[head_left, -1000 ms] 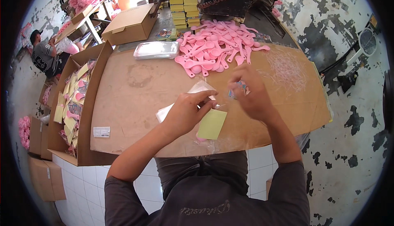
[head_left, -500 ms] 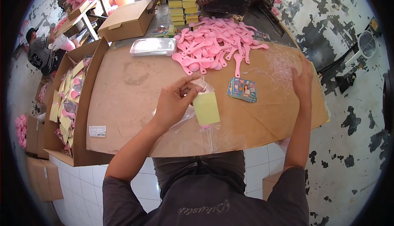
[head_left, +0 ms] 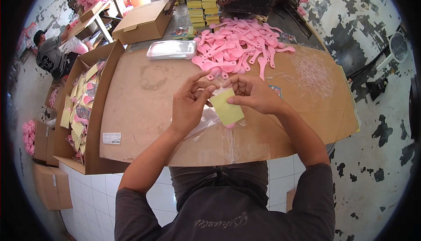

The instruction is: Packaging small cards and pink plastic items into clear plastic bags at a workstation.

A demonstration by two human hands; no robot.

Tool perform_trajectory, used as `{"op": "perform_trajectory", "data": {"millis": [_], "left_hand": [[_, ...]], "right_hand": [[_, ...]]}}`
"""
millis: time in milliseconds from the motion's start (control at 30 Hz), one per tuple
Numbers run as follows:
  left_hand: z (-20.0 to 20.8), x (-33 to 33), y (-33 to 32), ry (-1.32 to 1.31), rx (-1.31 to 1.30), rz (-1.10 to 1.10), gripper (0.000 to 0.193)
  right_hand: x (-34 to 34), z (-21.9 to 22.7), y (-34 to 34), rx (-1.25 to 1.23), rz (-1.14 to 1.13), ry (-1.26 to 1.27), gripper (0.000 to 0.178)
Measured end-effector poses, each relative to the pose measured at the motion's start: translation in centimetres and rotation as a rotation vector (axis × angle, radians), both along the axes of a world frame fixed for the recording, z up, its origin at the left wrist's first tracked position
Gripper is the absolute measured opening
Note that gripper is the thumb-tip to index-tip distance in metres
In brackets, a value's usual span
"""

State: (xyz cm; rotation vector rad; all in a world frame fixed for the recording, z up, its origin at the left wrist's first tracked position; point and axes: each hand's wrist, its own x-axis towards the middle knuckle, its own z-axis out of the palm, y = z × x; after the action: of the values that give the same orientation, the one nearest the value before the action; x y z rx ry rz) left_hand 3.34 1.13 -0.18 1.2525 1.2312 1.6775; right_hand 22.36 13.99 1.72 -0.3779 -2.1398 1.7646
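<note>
My left hand (head_left: 189, 103) and my right hand (head_left: 253, 94) meet over the middle of a cardboard-covered table (head_left: 144, 96). Together they hold a clear plastic bag (head_left: 211, 120) with a yellow card (head_left: 226, 108) at its mouth. The bag hangs down toward me from the fingers. Just beyond my hands lies a heap of pink plastic spoons (head_left: 239, 50). A small printed picture card (head_left: 276, 90) peeks out from behind my right hand.
A stack of clear bags (head_left: 172, 49) lies at the far left of the table. An open cardboard box (head_left: 81, 109) of packed items stands on my left. A pile of thin clear strips (head_left: 313, 72) lies far right. Another person (head_left: 50, 57) sits at far left.
My right hand has come back from the far right edge of the table to the bag. Both hands now hold the bag and yellow card; the picture card lies behind my right hand.
</note>
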Motion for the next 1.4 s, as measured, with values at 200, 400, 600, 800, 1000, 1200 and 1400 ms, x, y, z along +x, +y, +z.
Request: {"op": "perform_trajectory", "data": {"millis": [200, 400, 600, 800, 1000, 1200, 1400], "left_hand": [[-0.6, 0.1, 0.4, -0.161, -0.067, -0.096, 0.036], [-1.0, 0.0, 0.5, -0.081, -0.244, -0.151, 0.029], [-0.9, -0.1, 0.6, -0.13, -0.278, -0.121, 0.027], [-1.3, 0.1, 0.5, -0.161, -0.216, -0.107, 0.024], [-1.4, -0.1, 0.4, -0.13, -0.173, -0.135, 0.025], [-1.2, -0.6, 0.1, -0.241, -0.235, -0.147, 0.027], [-1.3, -0.5, 0.4, -0.084, -0.276, -0.156, 0.028]], "right_hand": [[0.6, -0.1, -0.1, -0.024, -0.041, 0.014, 0.03], [1.6, -1.2, 0.6, -0.072, -0.183, 0.036, 0.025], [1.3, -2.1, 0.6, -0.113, -0.239, 0.048, 0.021], [1.8, -2.4, 1.2, -0.153, -0.205, 0.051, 0.019], [1.8, -2.6, 1.3, -0.069, -0.193, 0.091, 0.018], [2.0, -2.0, 1.6, -0.072, -0.149, 0.067, 0.019], [1.9, -2.6, 1.7, -0.053, -0.143, 0.094, 0.017]]}}
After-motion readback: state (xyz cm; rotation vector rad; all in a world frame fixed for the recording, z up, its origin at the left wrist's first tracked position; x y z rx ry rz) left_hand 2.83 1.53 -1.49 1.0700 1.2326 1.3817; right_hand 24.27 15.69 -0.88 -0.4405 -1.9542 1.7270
